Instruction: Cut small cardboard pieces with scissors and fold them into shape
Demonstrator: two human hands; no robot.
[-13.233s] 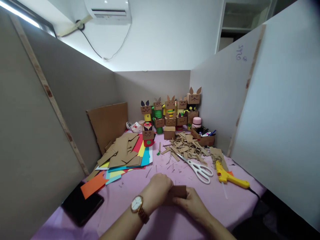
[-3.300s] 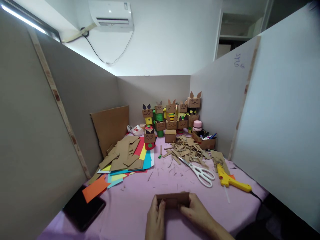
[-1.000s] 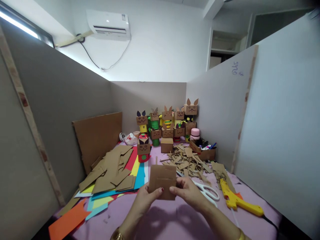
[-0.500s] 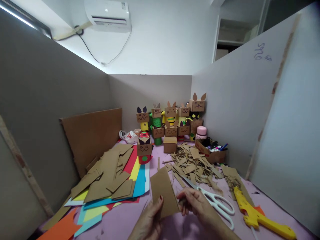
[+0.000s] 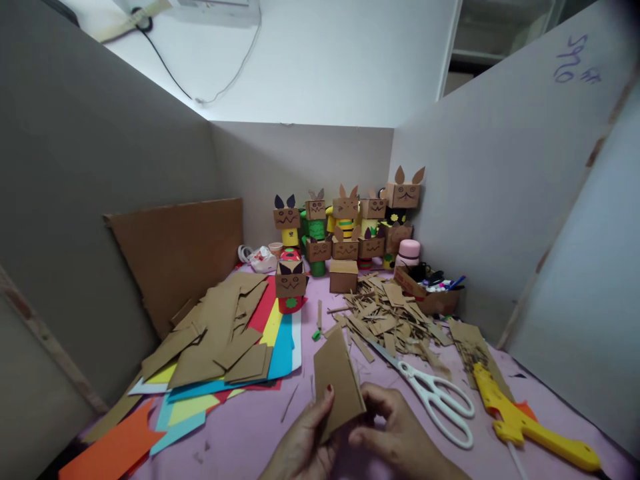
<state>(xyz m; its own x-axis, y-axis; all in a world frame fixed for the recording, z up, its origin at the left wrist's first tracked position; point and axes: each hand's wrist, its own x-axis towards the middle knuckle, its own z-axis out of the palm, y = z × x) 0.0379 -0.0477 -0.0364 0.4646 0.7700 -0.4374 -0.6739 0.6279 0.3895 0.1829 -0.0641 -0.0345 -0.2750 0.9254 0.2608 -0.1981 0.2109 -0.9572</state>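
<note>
A folded-looking piece of brown cardboard point(image 5: 338, 383) is held upright and slightly tilted above the table's front. My left hand point(image 5: 307, 437) grips its lower left part, thumb across the near face and fingers behind. At the lower right edge, my right hand point(image 5: 393, 427) is closed with bent fingers on the cardboard; some fingertips are hidden behind it. White-handled scissors point(image 5: 435, 397) lie just right of my right hand, blades pointing toward a heap of cardboard scraps point(image 5: 385, 313). Farther right rests a yellow glue gun point(image 5: 530, 423).
Flat cardboard sheets point(image 5: 215, 333) cover coloured paper point(image 5: 283, 347) at left. Cardboard-headed animal figures point(image 5: 345, 207) stand at the back, with a plain cardboard box point(image 5: 343, 277) before them. A supply box point(image 5: 437, 300) sits at right. Grey partitions point(image 5: 300, 157) enclose the purple table point(image 5: 240, 440).
The view has tilted down. The cardboard has turned so its right edge shows more, and my right fingers have moved around its lower right edge. A small green bit now shows beyond it.
</note>
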